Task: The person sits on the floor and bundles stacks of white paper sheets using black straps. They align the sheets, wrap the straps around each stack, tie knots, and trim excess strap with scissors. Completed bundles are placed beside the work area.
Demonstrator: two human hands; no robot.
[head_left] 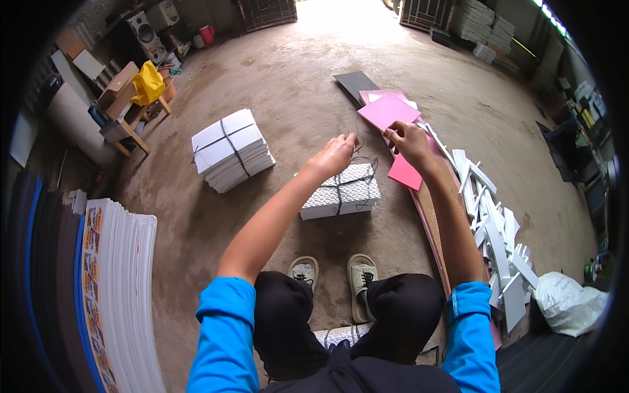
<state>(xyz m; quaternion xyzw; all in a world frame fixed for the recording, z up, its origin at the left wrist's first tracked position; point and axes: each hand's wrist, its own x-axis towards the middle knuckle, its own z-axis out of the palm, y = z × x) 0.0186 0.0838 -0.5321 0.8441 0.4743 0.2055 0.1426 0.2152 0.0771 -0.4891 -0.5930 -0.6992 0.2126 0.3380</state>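
In front of my feet sits a tied bundle of white textured sheets (354,204), with dark cord (338,192) crossing its top. Above its far edge is my left hand (333,157), fingers closed; a thin piece of the cord shows just beneath the fingertips. My right hand (407,141) is raised a little apart, to the right of the bundle, its fingers curled into a pinch. Whatever lies in that pinch is too small to make out. Loose loops of cord rise at the bundle's far right corner.
Another tied stack of white sheets (223,141) stands at the left. Pink sheets (388,112) and white offcuts (501,242) lie along a board at the right, near a white sack (569,304). Upright panels (131,281) line the near left. A wooden stand (135,124) is farther back.
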